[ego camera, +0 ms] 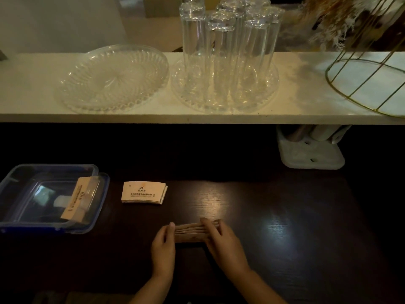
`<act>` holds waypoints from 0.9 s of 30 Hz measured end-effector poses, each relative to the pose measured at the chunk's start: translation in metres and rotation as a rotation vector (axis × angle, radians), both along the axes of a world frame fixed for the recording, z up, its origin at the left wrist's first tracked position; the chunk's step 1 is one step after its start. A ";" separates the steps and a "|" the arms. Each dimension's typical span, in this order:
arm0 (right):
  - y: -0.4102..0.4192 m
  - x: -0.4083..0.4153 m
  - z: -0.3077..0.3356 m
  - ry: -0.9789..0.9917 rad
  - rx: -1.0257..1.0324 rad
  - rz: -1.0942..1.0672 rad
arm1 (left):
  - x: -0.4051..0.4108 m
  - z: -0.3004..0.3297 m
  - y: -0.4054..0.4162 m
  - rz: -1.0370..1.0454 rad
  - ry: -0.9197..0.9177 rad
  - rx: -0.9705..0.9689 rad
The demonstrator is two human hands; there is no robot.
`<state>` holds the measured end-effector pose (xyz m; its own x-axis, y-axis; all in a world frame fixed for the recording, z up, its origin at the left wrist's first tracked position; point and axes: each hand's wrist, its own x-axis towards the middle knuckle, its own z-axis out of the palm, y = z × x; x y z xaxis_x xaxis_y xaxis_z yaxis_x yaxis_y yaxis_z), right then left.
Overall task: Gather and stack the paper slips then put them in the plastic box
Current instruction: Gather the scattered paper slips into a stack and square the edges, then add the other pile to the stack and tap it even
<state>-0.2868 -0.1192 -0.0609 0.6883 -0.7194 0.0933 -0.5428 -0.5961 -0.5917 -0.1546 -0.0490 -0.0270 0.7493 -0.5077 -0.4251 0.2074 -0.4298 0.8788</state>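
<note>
On the dark table, both hands hold a bundle of paper slips point(190, 232) standing on its long edge. My left hand point(164, 249) presses its left end; my right hand point(223, 244) grips over the top and right end. A second stack of printed slips point(143, 192) lies flat further back to the left. The clear plastic box with a blue rim point(13, 183) sits at the far left, and a stack of slips point(77, 199) leans inside against its right wall.
A white shelf point(26, 115) runs across above the table, carrying a clear glass plate point(111, 77), several upturned tall glasses point(221, 62) on a second plate, and a gold wire basket point(368, 84). A white holder point(311, 154) stands under the shelf at right.
</note>
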 end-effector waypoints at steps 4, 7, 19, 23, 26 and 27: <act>0.013 -0.001 -0.002 -0.219 0.107 -0.174 | -0.004 -0.011 0.005 -0.041 -0.041 -0.037; 0.020 0.002 0.001 -0.311 0.119 -0.259 | -0.004 -0.009 0.006 -0.004 0.004 -0.070; 0.008 0.007 -0.006 -0.317 0.318 -0.318 | 0.014 -0.019 0.024 -0.158 0.149 -0.053; -0.002 0.038 0.002 -0.196 0.581 -0.377 | 0.045 -0.012 0.029 -0.119 -0.015 0.052; -0.016 0.078 0.013 -0.221 0.666 -0.388 | 0.084 0.005 0.017 -0.121 -0.090 0.077; -0.021 0.092 0.017 -0.234 0.673 -0.386 | 0.099 0.011 0.012 -0.122 -0.119 0.073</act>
<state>-0.1949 -0.1401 -0.0436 0.3965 -0.8554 -0.3332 -0.4553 0.1320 -0.8805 -0.0558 -0.0366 -0.0165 0.7310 -0.5691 -0.3764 0.0466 -0.5087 0.8597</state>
